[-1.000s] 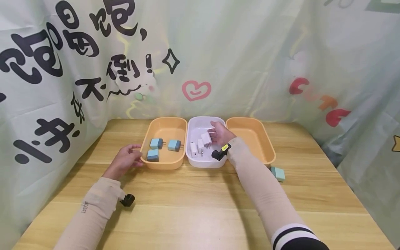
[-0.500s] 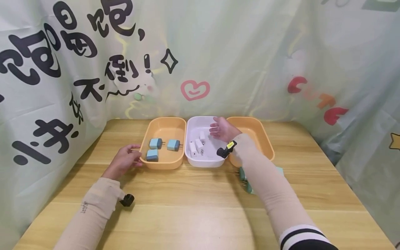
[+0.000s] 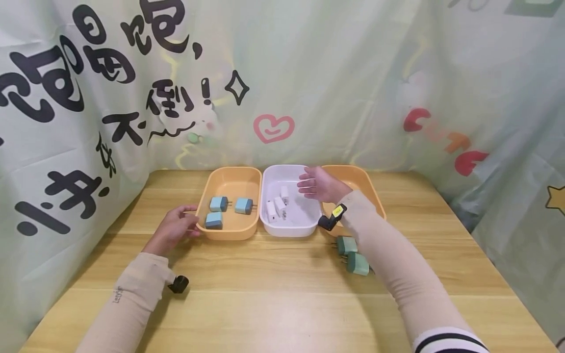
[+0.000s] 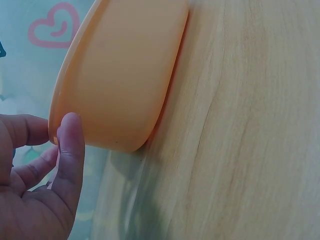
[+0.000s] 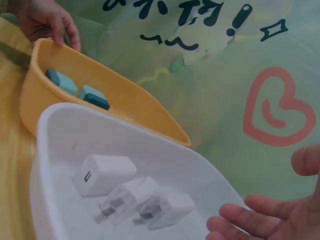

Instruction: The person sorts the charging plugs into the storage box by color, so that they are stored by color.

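Green chargers (image 3: pixel 357 264) by right tray (image 3: pixel 358 180), right hand (image 3: pixel 323 184) released, pinch of left hand (image 3: pixel 175 226) on left tray (image 3: pixel 231 235)

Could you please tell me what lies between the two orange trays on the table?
In the head view, the white tray stands between the left orange tray and the right orange tray, with three white chargers lying in it.
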Tool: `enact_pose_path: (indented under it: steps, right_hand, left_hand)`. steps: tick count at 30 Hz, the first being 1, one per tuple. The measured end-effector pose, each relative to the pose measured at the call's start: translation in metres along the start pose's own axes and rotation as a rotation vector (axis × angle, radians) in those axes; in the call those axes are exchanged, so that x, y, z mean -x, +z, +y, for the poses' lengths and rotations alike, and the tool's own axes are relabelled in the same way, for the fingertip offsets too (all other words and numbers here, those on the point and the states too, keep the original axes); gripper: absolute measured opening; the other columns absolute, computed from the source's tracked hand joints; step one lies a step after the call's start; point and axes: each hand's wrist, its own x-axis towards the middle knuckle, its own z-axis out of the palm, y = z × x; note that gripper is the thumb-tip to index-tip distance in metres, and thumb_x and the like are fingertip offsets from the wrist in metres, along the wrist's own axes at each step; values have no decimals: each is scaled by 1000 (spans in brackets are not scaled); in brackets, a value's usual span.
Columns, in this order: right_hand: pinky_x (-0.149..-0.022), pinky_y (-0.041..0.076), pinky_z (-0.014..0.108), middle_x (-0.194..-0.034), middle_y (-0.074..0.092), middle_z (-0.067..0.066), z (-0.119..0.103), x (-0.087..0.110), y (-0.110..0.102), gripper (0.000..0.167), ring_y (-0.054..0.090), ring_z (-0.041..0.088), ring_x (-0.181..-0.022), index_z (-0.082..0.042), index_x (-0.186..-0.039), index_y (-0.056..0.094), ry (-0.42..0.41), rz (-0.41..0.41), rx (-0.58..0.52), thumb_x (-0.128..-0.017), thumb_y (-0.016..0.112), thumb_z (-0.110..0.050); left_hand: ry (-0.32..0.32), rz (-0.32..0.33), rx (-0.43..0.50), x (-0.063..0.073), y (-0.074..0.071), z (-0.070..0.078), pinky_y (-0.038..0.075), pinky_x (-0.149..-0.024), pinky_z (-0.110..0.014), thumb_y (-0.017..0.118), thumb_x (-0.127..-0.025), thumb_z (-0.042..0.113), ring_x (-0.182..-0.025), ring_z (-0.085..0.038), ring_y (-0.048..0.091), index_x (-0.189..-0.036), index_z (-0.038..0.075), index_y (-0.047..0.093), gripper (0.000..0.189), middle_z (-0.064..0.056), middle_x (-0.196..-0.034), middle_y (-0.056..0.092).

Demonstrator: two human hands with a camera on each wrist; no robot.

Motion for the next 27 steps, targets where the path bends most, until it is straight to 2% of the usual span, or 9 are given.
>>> enact_pose_path:
  steps: [8, 12, 16, 20, 23, 27]
  right_hand:
    - [-115, 25, 47, -148, 31, 27, 2, 27, -17, 57, 32, 41, -136, 5, -149, 23, -15, -82, 95, -106, 26, -32]
    - [-115, 24, 49, -149, 28, 29, 4, 38, -25, 58, 31, 42, -135, 6, -149, 22, -28, -104, 95, -105, 28, -32]
    - [-110, 33, 47, -139, 38, 27, 5, 50, -32, 56, 41, 40, -126, 7, -145, 26, -46, -104, 114, -105, 29, -32]
    - [-101, 41, 42, -120, 54, 14, 7, 62, -41, 51, 51, 33, -114, 6, -140, 31, -63, -117, 158, -105, 27, -31]
    - [-99, 43, 42, -117, 57, 11, 10, 71, -48, 49, 54, 31, -113, 6, -138, 33, -73, -125, 191, -105, 25, -30]
    - [-102, 42, 45, -120, 57, 13, 13, 83, -58, 47, 55, 31, -113, 4, -134, 38, -82, -123, 228, -106, 25, -31]
  left_hand:
    - [4, -4, -10, 2, -1, 0, 59, -73, -29, 48, -99, 8, -81, -17, 60, -145, -5, 30, 52, -20, -111, 50]
    - [6, 1, -7, 2, -1, 0, 59, -73, -29, 48, -98, 7, -80, -17, 60, -145, -5, 31, 51, -20, -110, 51]
    - [4, 2, -8, 2, -1, 1, 59, -72, -29, 47, -99, 7, -80, -17, 60, -145, -5, 31, 50, -20, -111, 51]
    - [8, -1, -9, 2, 0, 2, 59, -72, -28, 47, -99, 6, -80, -17, 60, -145, -6, 30, 51, -21, -112, 51]
    - [6, 0, -13, 2, 1, 2, 59, -72, -28, 47, -99, 7, -80, -17, 60, -145, -6, 30, 51, -22, -113, 52]
    - [-1, 1, -16, 2, 1, 1, 59, -73, -28, 47, -99, 7, -81, -17, 60, -145, -5, 30, 50, -22, -113, 51]
